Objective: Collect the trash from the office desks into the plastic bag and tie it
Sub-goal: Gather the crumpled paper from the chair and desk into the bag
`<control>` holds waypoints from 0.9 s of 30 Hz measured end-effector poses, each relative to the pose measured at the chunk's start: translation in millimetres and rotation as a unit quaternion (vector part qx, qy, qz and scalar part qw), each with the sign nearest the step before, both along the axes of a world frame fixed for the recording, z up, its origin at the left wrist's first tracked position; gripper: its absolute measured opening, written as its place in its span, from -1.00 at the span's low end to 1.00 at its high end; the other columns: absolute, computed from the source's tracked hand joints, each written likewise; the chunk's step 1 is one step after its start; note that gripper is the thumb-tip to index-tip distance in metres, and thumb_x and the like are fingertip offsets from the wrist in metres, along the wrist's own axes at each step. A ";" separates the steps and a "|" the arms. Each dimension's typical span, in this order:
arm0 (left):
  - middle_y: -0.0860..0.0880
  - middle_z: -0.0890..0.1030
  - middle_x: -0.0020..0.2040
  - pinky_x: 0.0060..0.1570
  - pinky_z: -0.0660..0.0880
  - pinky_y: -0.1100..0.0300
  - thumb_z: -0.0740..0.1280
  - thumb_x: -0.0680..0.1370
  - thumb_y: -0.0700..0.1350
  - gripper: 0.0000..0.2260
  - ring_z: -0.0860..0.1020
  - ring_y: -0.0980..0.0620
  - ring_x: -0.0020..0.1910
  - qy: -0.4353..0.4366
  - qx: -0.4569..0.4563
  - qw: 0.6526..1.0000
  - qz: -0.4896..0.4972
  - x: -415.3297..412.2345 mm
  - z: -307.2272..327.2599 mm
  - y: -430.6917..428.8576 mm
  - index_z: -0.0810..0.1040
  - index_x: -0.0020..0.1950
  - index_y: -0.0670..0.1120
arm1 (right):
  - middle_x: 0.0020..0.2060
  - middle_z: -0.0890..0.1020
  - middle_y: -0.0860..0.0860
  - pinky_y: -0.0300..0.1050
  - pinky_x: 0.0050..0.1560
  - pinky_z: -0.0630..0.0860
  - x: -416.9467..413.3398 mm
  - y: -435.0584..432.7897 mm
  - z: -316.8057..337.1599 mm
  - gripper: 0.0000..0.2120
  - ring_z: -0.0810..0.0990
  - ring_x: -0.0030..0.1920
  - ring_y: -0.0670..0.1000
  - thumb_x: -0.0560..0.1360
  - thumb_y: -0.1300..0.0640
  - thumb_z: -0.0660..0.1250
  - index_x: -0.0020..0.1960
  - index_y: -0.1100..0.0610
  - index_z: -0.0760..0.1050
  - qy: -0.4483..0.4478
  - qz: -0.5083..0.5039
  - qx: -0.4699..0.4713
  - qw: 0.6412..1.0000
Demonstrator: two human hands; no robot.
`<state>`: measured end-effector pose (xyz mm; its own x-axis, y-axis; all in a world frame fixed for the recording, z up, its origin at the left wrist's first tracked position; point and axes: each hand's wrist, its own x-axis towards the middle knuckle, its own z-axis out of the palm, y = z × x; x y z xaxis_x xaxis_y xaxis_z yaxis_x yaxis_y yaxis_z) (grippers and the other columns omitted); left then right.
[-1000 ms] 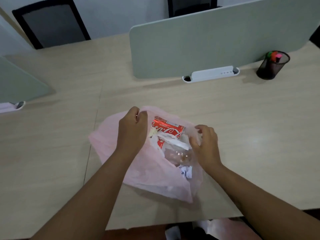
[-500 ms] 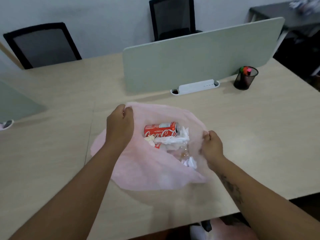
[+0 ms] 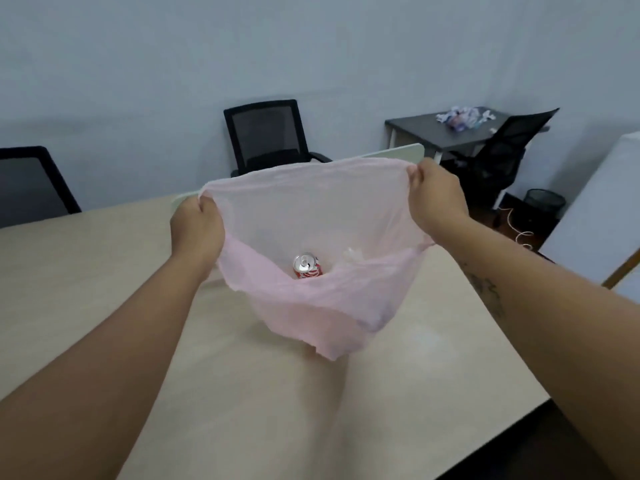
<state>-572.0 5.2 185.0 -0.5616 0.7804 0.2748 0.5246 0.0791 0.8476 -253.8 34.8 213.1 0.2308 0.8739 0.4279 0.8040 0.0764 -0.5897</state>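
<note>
A thin pink plastic bag hangs in the air above the beige desk, its mouth stretched wide between my hands. My left hand grips the rim at the left corner. My right hand grips the rim at the right corner, held a little higher. Down inside the bag a red soda can stands with its silver top up, and a bit of white crumpled trash lies beside it. The rest of the bag's contents are hidden by the near wall of the bag.
Two black mesh chairs stand behind the desk. At the back right a dark desk carries a pile of crumpled trash, with another black chair and a black wastebasket beside it. A white divider panel's edge shows behind the bag.
Both hands have lifted the bag off the desk and pulled its rim apart and upward. The trash slid to the bottom and the can now stands upright. The view has tilted up.
</note>
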 end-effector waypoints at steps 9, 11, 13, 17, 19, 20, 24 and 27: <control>-0.09 0.53 -0.17 -0.26 0.31 0.07 0.09 0.68 0.01 -0.66 0.45 -0.09 -0.19 0.008 0.025 0.991 -0.131 128.3 -13.1 23.7 0.45 -0.05 -0.24 | -0.29 0.40 0.04 -0.06 -0.35 0.23 131.6 -8.4 -52.8 -0.69 0.33 -0.33 0.01 0.67 0.03 0.01 -0.11 0.22 0.31 0.103 -0.081 -0.037 0.991; -0.03 0.47 -0.26 -0.29 0.30 0.06 0.11 0.68 0.01 -0.69 0.41 -0.05 -0.27 0.020 0.019 0.984 -0.174 164.4 -27.7 16.3 0.39 -0.13 -0.18 | -0.30 0.40 0.04 -0.07 -0.38 0.21 157.5 -20.4 -81.4 -0.71 0.33 -0.33 0.01 0.67 0.05 0.02 -0.14 0.19 0.29 0.116 -0.100 -0.060 0.986; -0.01 0.45 -0.30 -0.31 0.28 0.05 0.12 0.68 0.01 -0.70 0.39 -0.02 -0.32 0.035 0.002 0.976 -0.216 200.0 -44.3 5.9 0.34 -0.17 -0.14 | -0.29 0.42 0.06 -0.06 -0.35 0.24 180.9 -31.7 -111.6 -0.71 0.36 -0.31 0.04 0.67 0.05 0.01 -0.14 0.19 0.29 0.142 -0.117 -0.086 0.979; -0.01 0.48 -0.31 -0.29 0.36 0.04 0.13 0.67 0.05 -0.77 0.48 -0.07 -0.29 0.066 -0.075 0.954 -0.283 255.9 -88.0 -19.3 0.32 -0.13 -0.04 | -0.26 0.43 0.07 -0.07 -0.26 0.28 213.5 -51.3 -170.2 -0.72 0.39 -0.25 0.09 0.67 0.06 0.01 -0.08 0.23 0.32 0.188 -0.133 -0.146 0.962; -0.03 0.56 -0.21 -0.21 0.45 0.02 0.14 0.66 0.05 -0.84 0.55 -0.12 -0.18 0.122 -0.122 0.938 -0.302 280.8 -116.7 -33.3 0.39 0.09 -0.01 | -0.27 0.40 0.04 -0.08 -0.32 0.25 226.2 -58.8 -194.3 -0.74 0.36 -0.28 0.05 0.68 0.07 0.01 -0.08 0.21 0.29 0.217 -0.130 -0.180 0.951; -0.01 0.59 -0.12 -0.16 0.48 0.02 0.15 0.65 0.04 -0.82 0.56 -0.11 -0.11 0.152 -0.134 0.928 -0.313 291.4 -131.0 -40.6 0.39 0.20 0.01 | -0.27 0.39 0.03 -0.09 -0.35 0.24 231.1 -61.3 -204.7 -0.76 0.35 -0.29 0.02 0.68 0.08 0.01 -0.08 0.19 0.28 0.228 -0.123 -0.196 0.946; -0.02 0.51 0.19 0.05 0.47 0.03 0.16 0.57 0.14 -0.63 0.46 -0.11 0.14 0.259 -0.115 0.873 -0.396 323.9 -182.3 -62.7 0.41 0.34 0.06 | -0.25 0.41 0.02 -0.08 -0.29 0.27 248.1 -64.6 -235.7 -0.78 0.38 -0.21 0.07 0.66 0.07 0.05 -0.05 0.17 0.33 0.284 -0.078 -0.244 0.924; -0.10 0.45 0.39 0.15 0.49 -0.16 0.17 0.51 0.24 -0.52 0.44 -0.26 0.24 0.377 -0.136 0.822 -0.405 337.3 -215.5 -64.1 0.43 0.39 0.12 | -0.21 0.44 0.08 -0.09 -0.22 0.34 257.5 -65.9 -246.1 -0.73 0.39 -0.22 0.06 0.66 0.03 0.07 0.01 0.23 0.37 0.334 -0.060 -0.270 0.901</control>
<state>-234.7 -58.9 -30.5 0.4227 0.9043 0.0594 0.8663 -0.4224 0.2666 3.7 -31.1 -33.0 0.3852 0.8650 -0.3216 0.2396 -0.4302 -0.8703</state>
